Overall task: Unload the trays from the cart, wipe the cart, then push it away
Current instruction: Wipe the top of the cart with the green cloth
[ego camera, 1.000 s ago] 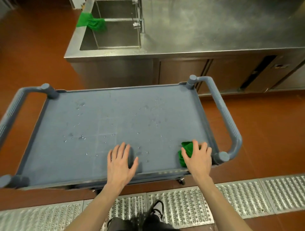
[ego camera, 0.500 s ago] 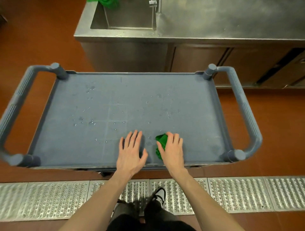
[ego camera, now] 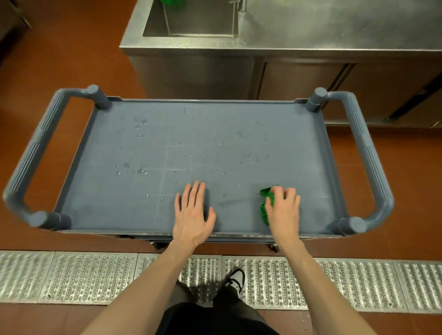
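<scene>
The grey-blue cart (ego camera: 215, 134) stands in front of me, its top shelf bare of trays and dotted with water drops. My left hand (ego camera: 192, 215) lies flat on the shelf near the front edge, fingers straight. To its right, my right hand (ego camera: 284, 210) presses down on a crumpled green cloth (ego camera: 264, 212) with its fingers curled over it. Most of the cloth is hidden under that hand.
Looped handles close off the cart's left end (ego camera: 35, 153) and right end (ego camera: 368, 153). Just behind it stands a steel counter (ego camera: 334, 28) with a sink (ego camera: 198, 21), another green cloth (ego camera: 171, 2) at its rim. A metal floor grate (ego camera: 95, 275) runs under my feet.
My right hand slid the cloth left from the cart's right corner to beside my left hand, then back to the right. My left hand stayed flat in place.
</scene>
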